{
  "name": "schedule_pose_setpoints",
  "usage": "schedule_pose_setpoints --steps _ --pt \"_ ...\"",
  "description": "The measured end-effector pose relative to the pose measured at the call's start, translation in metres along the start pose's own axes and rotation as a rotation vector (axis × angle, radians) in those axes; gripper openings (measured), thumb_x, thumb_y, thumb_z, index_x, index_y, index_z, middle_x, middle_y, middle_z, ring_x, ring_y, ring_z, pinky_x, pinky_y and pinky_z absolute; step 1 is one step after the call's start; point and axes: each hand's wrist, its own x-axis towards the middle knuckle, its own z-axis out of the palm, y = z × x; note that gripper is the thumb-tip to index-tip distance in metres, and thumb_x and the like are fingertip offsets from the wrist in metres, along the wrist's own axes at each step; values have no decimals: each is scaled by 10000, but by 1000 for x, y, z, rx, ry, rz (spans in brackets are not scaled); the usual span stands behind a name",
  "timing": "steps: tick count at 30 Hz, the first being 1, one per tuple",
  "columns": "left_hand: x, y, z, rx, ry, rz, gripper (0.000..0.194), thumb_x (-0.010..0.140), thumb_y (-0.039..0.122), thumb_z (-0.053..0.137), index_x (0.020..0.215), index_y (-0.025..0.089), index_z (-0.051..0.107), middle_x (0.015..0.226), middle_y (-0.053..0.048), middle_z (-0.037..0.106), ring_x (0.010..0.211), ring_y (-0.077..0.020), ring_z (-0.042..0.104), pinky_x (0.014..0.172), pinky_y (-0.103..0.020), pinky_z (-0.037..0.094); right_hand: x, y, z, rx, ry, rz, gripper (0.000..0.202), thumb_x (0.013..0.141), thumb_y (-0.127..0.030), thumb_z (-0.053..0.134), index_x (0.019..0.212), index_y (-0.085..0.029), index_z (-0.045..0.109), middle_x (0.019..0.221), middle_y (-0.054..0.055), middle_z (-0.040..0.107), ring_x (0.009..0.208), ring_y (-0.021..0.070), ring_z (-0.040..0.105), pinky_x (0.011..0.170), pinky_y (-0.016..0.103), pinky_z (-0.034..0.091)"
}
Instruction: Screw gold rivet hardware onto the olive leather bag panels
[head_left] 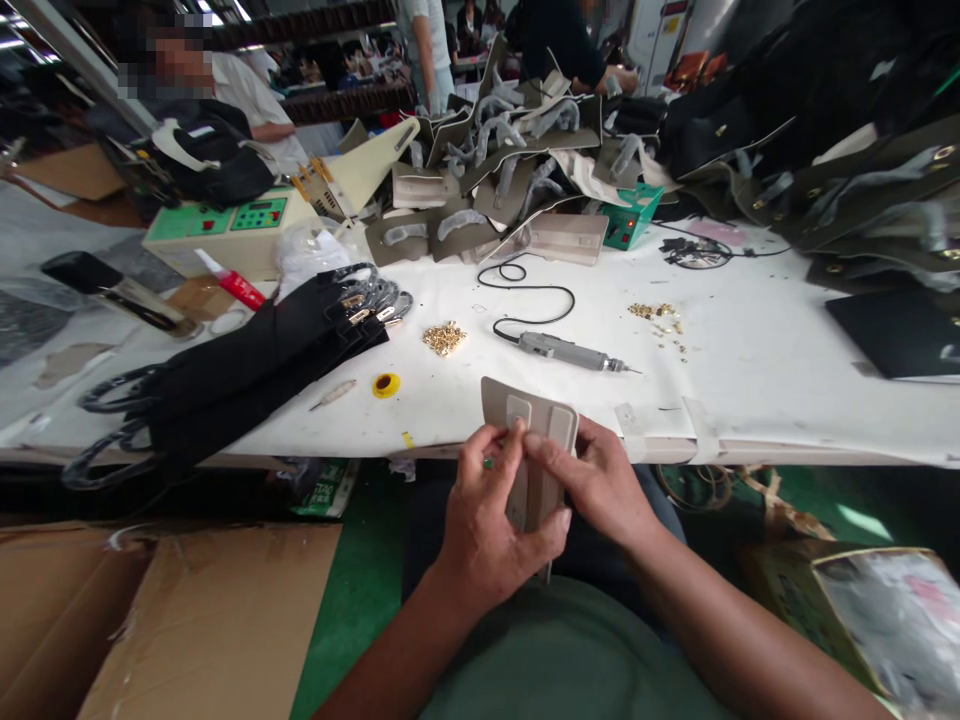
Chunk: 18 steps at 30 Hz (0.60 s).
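Observation:
A beige leather bag panel (495, 398) with two pale tabs is held upright over the table's front edge. My left hand (487, 510) grips it from the left, thumb stretched across its lower part and fingers closed at the left tab. From the right, my right hand (600, 475) wraps round the panel's edge, its thumb pressed near the same tab. Anything tiny between the fingertips is hidden. Beyond the hands a grey electric screwdriver (566, 350) lies on the white table. Small gold fittings sit in a pile (444, 338) to its left, and more gold pieces (656, 315) lie right.
Black bag pieces (262, 370) with wrapped handles hang over the table's left edge. A yellow tape roll (386, 385) lies nearby. Behind stand a green power box (630, 218), heaped beige panels (487, 190) and a control machine (225, 225). A cardboard box (217, 610) stands below left. Other people are behind.

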Motion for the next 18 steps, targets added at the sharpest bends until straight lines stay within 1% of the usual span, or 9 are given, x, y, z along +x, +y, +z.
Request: schedule_pose_setpoints --steps 1,3,5,6,7,8,11,14,18 --pt "2 -2 0 -7 -12 7 813 831 326 715 1574 240 395 1398 -150 458 1222 -290 574 1032 -430 539 2 2 -1 58 6 65 355 864 -529 731 910 -177 740 828 33 729 757 210 662 667 294 526" --pt "9 -8 -1 -29 2 -3 575 929 292 627 1494 270 525 1322 -119 523 1161 -245 598 1029 -408 527 6 9 -2 166 -10 160 365 868 -521 724 918 -160 751 812 38 738 714 200 660 633 284 513" --pt "19 -17 1 -67 88 -88 347 969 279 600 1304 293 687 1250 -87 577 1149 -224 607 1028 -387 515 12 15 -3 265 -51 222 367 852 -499 746 982 -156 765 808 39 752 685 194 665 630 282 515" --pt "24 -23 3 -117 134 -167 289 953 294 639 1232 286 717 1241 -81 596 1156 -226 611 1013 -373 519 15 18 -3 310 -65 250 374 840 -489 760 1006 -155 768 796 40 756 670 194 669 630 286 520" --pt "30 -28 5 -198 159 -264 298 919 317 695 1213 271 711 1246 -82 614 1154 -232 621 990 -362 529 19 21 -4 347 -74 276 381 828 -481 772 1022 -153 770 787 44 761 663 198 677 634 292 530" --pt "35 -33 7 -310 161 -367 391 876 336 746 1251 252 674 1258 -90 632 1140 -238 639 963 -351 540 23 24 -4 376 -78 297 387 815 -476 784 1025 -151 770 779 48 764 660 203 685 640 300 540" --pt "49 -44 13 -670 55 -597 714 796 333 812 1423 206 494 1180 -97 715 1016 -226 705 883 -322 565 35 31 -9 395 -105 351 380 788 -472 804 984 -148 768 769 60 770 653 214 696 637 310 553" --pt "58 -52 16 -786 -16 -670 727 752 303 831 1399 219 510 1035 -38 762 891 -201 726 818 -299 569 49 36 -17 326 -172 384 361 777 -472 812 932 -150 763 783 60 774 644 205 686 605 294 537" --pt "68 -64 18 -716 -54 -702 631 714 294 831 1291 222 587 1011 -20 774 873 -199 729 781 -293 573 70 34 -29 112 -237 412 328 770 -458 811 879 -152 763 830 59 782 679 197 680 606 274 515"
